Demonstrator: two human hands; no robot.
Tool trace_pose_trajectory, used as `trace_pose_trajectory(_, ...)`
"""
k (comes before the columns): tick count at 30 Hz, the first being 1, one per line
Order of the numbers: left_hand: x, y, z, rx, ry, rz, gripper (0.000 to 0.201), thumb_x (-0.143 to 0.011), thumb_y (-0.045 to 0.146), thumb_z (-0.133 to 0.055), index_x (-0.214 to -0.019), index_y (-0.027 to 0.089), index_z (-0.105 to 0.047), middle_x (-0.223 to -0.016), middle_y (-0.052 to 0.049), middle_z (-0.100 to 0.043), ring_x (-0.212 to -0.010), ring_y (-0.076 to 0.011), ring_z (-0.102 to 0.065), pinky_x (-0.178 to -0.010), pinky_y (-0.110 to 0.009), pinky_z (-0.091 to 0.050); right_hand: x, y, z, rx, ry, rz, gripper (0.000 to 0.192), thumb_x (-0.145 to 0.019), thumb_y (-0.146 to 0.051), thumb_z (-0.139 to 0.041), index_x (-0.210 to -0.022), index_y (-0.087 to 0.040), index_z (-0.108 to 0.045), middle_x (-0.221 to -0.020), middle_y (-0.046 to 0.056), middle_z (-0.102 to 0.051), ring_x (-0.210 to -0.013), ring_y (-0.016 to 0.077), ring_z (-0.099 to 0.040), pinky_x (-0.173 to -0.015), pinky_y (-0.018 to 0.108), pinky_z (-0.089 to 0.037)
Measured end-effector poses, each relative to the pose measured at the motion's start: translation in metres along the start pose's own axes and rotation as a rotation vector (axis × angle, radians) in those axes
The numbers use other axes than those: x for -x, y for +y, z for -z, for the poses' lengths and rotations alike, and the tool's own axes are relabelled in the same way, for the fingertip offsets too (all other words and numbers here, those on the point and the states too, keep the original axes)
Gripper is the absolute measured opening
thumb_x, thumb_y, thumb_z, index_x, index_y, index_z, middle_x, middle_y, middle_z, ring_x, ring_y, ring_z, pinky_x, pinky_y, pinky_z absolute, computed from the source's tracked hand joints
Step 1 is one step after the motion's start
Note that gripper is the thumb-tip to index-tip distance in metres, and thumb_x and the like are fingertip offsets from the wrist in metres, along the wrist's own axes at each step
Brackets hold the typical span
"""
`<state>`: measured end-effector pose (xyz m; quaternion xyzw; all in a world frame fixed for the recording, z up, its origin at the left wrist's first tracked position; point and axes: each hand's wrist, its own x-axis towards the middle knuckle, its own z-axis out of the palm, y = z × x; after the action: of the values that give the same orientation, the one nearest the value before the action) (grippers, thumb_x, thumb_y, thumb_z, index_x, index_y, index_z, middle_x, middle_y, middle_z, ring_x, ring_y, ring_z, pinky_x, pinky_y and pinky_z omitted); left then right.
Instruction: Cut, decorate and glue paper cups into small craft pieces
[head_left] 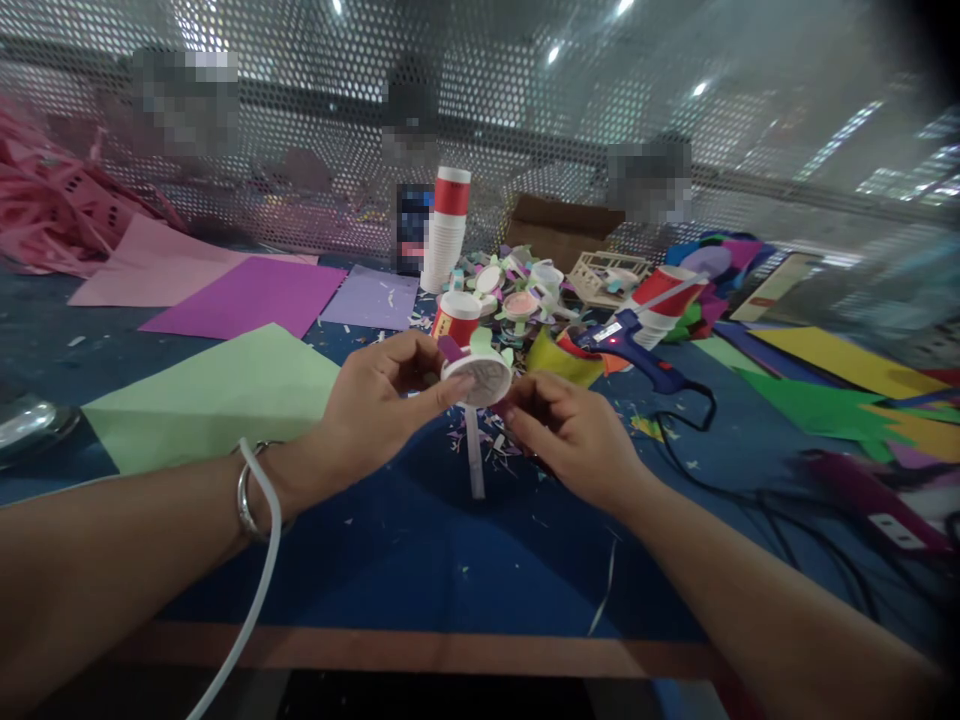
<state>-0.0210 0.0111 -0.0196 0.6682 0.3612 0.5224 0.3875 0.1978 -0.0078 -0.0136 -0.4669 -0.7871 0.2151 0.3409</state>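
My left hand [386, 395] grips a white paper-cup bottom [484, 380] between thumb and fingers, tilted so its round face shows. Purple and light green paper pieces [480, 343] stick up along its far rim. Close to the disc's right edge, the fingers of my right hand [570, 425] are pinched together; what they hold is hidden. A translucent stick [475, 460] shows just below the disc, over the blue table. Behind my hands stands a red and white paper cup [456, 316].
Paper scraps and small cup pieces [517, 290] are heaped beyond my hands. A blue glue gun [630, 345] with a black cord lies right of them. A stack of paper cups [448, 225] stands behind. Coloured sheets [247, 295] lie left; a white cord [262, 570] crosses my left wrist.
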Motion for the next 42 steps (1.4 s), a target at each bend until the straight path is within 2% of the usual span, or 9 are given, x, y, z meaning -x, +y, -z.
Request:
trace_pose_trajectory(3, -0.0038, -0.0046, 0.0009, 0.079, 0.029, 0.106, 0.024, -0.081, 0.035, -0.079, -0.081, 0.017, -0.062, -0.071, 0.003, -0.057, -0.064, -0.0090, -0.050, -0.058, -0.023, -0.040, -0.0003, -0.0024, -0.0002, -0.013, 0.009, -0.006, 0.016, -0.092, -0.029, -0.060, -0.080, -0.020, -0.056, -0.067, -0.002, -0.055, -0.058, 0.0110, -0.050, -0.052, 0.024, -0.038)
trace_pose_trajectory(9, -0.0058, -0.0101, 0.0015, 0.202, -0.050, 0.235, 0.023, -0.077, 0.034, -0.083, -0.080, 0.017, -0.067, -0.075, 0.001, -0.063, -0.068, -0.0100, -0.055, -0.064, -0.024, -0.044, 0.0005, -0.0003, -0.0004, -0.063, -0.032, -0.058, 0.017, -0.092, -0.029, -0.061, -0.079, -0.021, -0.053, -0.065, -0.003, -0.054, -0.056, 0.0106, -0.050, -0.051, 0.024, -0.037)
trace_pose_trajectory(12, -0.0068, -0.0074, 0.0018, 0.202, -0.020, 0.267, 0.023, -0.075, 0.033, -0.084, -0.078, 0.016, -0.068, -0.074, 0.001, -0.064, -0.067, -0.0094, -0.055, -0.063, -0.023, -0.043, 0.0000, -0.0008, -0.0001, -0.064, -0.047, -0.072, 0.016, -0.092, -0.030, -0.060, -0.079, -0.020, -0.054, -0.065, -0.003, -0.054, -0.054, 0.0102, -0.050, -0.050, 0.024, -0.037)
trace_pose_trajectory(15, -0.0078, -0.0046, -0.0001, 0.304, 0.021, 0.344, 0.025, -0.073, 0.033, -0.085, -0.078, 0.015, -0.068, -0.072, 0.001, -0.065, -0.065, -0.0085, -0.056, -0.062, -0.022, -0.044, -0.0004, -0.0017, -0.0004, -0.078, -0.058, -0.093, 0.016, -0.092, -0.031, -0.059, -0.082, -0.020, -0.055, -0.066, -0.003, -0.053, -0.053, 0.0103, -0.050, -0.049, 0.025, -0.038)
trace_pose_trajectory(18, -0.0082, -0.0048, -0.0024, 0.386, 0.008, 0.412, 0.025, -0.072, 0.030, -0.085, -0.077, 0.015, -0.067, -0.074, 0.001, -0.066, -0.066, -0.0089, -0.059, -0.066, -0.023, -0.047, -0.0001, -0.0017, -0.0009, -0.073, -0.058, -0.096, 0.015, -0.092, -0.031, -0.059, -0.081, -0.020, -0.056, -0.066, -0.003, -0.054, -0.055, 0.0107, -0.051, -0.051, 0.025, -0.039)
trace_pose_trajectory(25, -0.0081, -0.0040, -0.0015, 0.357, 0.025, 0.401, 0.024, -0.072, 0.029, -0.085, -0.076, 0.016, -0.066, -0.070, 0.003, -0.065, -0.065, -0.0083, -0.057, -0.064, -0.022, -0.045, -0.0015, -0.0005, -0.0003, -0.064, -0.071, -0.076, 0.012, -0.091, -0.027, -0.058, -0.081, -0.020, -0.057, -0.066, -0.003, -0.055, -0.056, 0.0107, -0.051, -0.053, 0.025, -0.040)
trace_pose_trajectory(30, -0.0073, -0.0050, -0.0024, 0.375, -0.085, 0.406, 0.026, -0.071, 0.025, -0.086, -0.091, 0.016, -0.072, -0.085, -0.001, -0.071, -0.077, -0.0122, -0.065, -0.073, -0.026, -0.051, -0.0018, 0.0010, -0.0003, -0.057, -0.081, -0.066, 0.015, -0.091, -0.028, -0.058, -0.079, -0.020, -0.055, -0.064, -0.003, -0.054, -0.057, 0.0112, -0.050, -0.054, 0.026, -0.039)
trace_pose_trajectory(36, -0.0085, -0.0062, -0.0018, 0.364, -0.003, 0.405, 0.023, -0.073, 0.028, -0.084, -0.077, 0.016, -0.066, -0.074, 0.001, -0.066, -0.067, -0.0094, -0.059, -0.066, -0.024, -0.049, -0.0011, 0.0017, -0.0005, -0.070, -0.081, -0.071, 0.012, -0.091, -0.026, -0.059, -0.080, -0.021, -0.056, -0.065, -0.003, -0.055, -0.056, 0.0109, -0.050, -0.053, 0.025, -0.039)
trace_pose_trajectory(42, -0.0093, -0.0100, -0.0027, 0.396, -0.051, 0.408, 0.023, -0.074, 0.027, -0.083, -0.087, 0.015, -0.070, -0.088, -0.002, -0.072, -0.079, -0.0115, -0.064, -0.075, -0.025, -0.051, -0.0011, 0.0030, -0.0011, -0.085, -0.091, -0.111, 0.014, -0.092, -0.030, -0.059, -0.082, -0.021, -0.056, -0.066, -0.003, -0.056, -0.056, 0.0116, -0.052, -0.053, 0.026, -0.041)
